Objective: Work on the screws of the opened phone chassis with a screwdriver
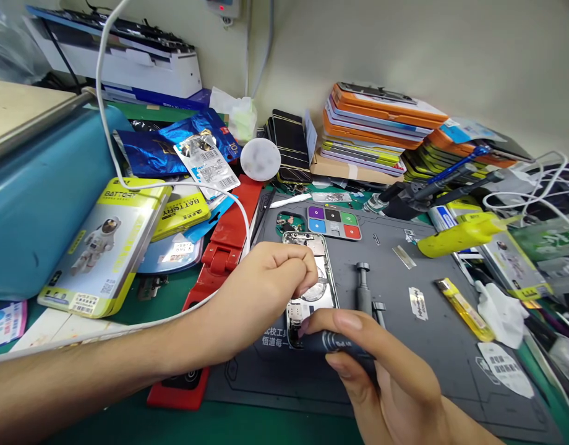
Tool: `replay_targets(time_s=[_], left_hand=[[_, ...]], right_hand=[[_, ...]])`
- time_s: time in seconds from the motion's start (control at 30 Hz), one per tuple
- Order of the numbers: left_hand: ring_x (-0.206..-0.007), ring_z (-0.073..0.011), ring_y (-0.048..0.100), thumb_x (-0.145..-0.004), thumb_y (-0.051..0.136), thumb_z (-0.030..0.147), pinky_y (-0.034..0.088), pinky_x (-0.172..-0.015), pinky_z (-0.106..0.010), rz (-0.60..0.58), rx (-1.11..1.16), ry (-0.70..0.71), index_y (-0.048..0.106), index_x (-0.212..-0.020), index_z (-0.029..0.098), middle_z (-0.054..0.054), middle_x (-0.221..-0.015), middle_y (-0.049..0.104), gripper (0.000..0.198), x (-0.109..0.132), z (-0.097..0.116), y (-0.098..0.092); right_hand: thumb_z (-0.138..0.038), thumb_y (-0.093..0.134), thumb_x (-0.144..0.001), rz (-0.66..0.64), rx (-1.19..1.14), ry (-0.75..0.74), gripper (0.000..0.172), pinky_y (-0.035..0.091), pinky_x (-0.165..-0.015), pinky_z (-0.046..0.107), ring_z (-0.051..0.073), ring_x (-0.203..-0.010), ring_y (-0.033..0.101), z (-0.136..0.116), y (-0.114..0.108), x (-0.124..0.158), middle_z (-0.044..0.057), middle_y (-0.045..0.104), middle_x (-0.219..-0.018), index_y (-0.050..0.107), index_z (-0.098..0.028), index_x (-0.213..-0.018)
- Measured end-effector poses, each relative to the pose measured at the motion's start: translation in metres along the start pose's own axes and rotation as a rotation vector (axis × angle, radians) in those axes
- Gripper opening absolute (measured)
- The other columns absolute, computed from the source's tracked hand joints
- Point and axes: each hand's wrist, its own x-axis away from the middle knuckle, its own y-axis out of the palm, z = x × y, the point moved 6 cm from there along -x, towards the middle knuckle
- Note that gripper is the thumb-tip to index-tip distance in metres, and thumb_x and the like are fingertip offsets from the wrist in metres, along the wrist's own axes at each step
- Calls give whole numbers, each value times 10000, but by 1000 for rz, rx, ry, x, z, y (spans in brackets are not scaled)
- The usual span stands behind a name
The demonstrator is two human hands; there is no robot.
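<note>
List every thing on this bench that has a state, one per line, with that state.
Phone: opened, back up, insides exposed, flat on the grey mat.
Left hand: closed, fingertips pressed on the phone.
Right hand: gripping a dark screwdriver, tip at the phone's lower end.
Yellow battery box: closed, lying flat.
Phone case stack: piled, leaning.

The left hand (270, 275) covers the opened phone's (318, 290) left edge; the right hand (377, 364) hides its bottom and the screwdriver's (333, 341) tip. Mat (433, 346) print is too small to read.
</note>
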Motion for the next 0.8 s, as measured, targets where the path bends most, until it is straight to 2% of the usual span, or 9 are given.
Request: replay_targets(time_s=[0.17,0.23,0.3,0.37,0.47,0.53,0.63,0.73,0.8], left_hand=[[-623,-77,327,-864,435,147,260,-545,-237,-1,-5,4,431,-644,136,13,-649,395,221,-1,2,-1],[-623,-74,333,-869,437,147,264,-546,-231,-2,-7,9,427,-648,134,14,-652,401,222,-2,2,-1],[-612,-70,325,-868,438,140,262,-540,-229,-1,-11,12,427,-648,132,16,-651,402,221,-2,2,-1],[-601,-69,313,-869,440,139,263,-537,-229,0,-14,13,431,-647,132,19,-648,400,223,-1,2,-1],[-609,-71,328,-868,440,141,285,-555,-226,-2,-20,13,435,-644,136,22,-648,409,224,0,2,0],[-616,-72,345,-863,440,142,298,-568,-227,-2,-23,15,439,-641,138,23,-645,416,223,1,2,0],[-615,-72,367,-870,441,145,314,-574,-228,-7,-29,13,466,-642,142,29,-643,446,229,0,1,0],[-635,-68,412,-883,438,130,344,-599,-217,-22,-46,15,506,-657,146,38,-655,488,236,0,0,0],[-652,-66,433,-897,441,125,349,-605,-212,-26,-60,13,522,-679,149,42,-667,503,234,0,0,1]], right_hand=[[44,507,-792,-22,-71,-27,932,557,-928,115,17,-1226,611,3,1,-2,56,666,-1268,224,-199,-1646],[-7,549,-810,-15,-31,-59,764,570,-895,136,42,-1189,621,0,-1,-4,72,667,-1191,380,-149,-1541],[-125,628,-841,33,83,-125,473,559,-796,161,55,-1058,626,-7,-6,-8,58,655,-1073,566,-158,-1309],[-132,632,-840,38,158,-135,382,544,-800,164,54,-1050,617,-11,-10,-12,49,640,-1063,591,-169,-1218],[-66,452,-859,-48,109,-97,484,545,-1038,172,64,-1283,580,-11,-9,-15,85,605,-1276,509,-134,-1334],[-75,409,-860,-75,63,-83,532,512,-1167,183,77,-1386,534,-11,-8,-15,112,561,-1365,450,-95,-1389],[-68,533,-822,-40,98,-112,566,509,-1183,179,89,-1395,532,-11,-10,-15,110,545,-1384,450,-93,-1382],[-52,483,-831,-51,100,-116,567,537,-1141,198,105,-1421,524,-9,-9,-15,114,527,-1419,468,-114,-1395],[-117,492,-870,-54,66,-97,626,521,-1183,187,89,-1425,519,-6,-7,-13,113,551,-1404,404,-110,-1490]])
